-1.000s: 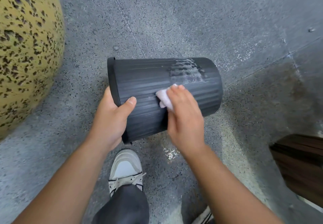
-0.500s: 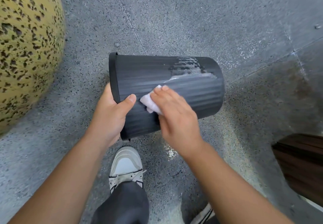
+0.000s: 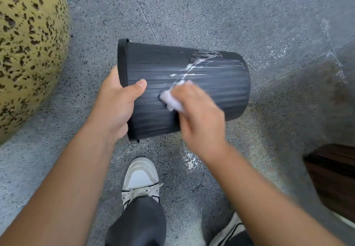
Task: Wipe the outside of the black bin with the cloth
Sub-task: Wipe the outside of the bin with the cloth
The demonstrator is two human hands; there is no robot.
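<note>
- At the far left a large rounded yellow surface with dark speckles [image 3: 28,53] fills the edge of the view, standing on a grey speckled floor [image 3: 192,11].
- The left hand [image 3: 115,107] comes up from the lower left on a bare forearm. It grasps the rim end of the black bin [image 3: 211,96]: the thumb lies across the ribbed outer wall, and the fingers curl round the rim out of sight.
- The black bin is held on its side above the floor, rim to the left and closed base to the right, tilted slightly down toward the right. Its opening faces away to the left, so what it holds cannot be told. White foamy streaks [image 3: 194,67] run across the upper ribs near the base end.
- A white cloth [image 3: 171,99] is bunched against the middle of the bin's near wall, just right of the left thumb and apart from it.
- The right hand [image 3: 201,115] reaches in from the lower right, back of the hand upward, fingers curled over the cloth and pressing it to the ribs. This hand is blurred, so the finer lie of the fingers is unclear.
- Below the bin a white sneaker [image 3: 140,180] and dark trouser leg [image 3: 138,224] stand on the floor between the forearms; a wet patch [image 3: 190,161] glints just right of the shoe.
- A dark wooden object [image 3: 334,180] sits at the right edge.
</note>
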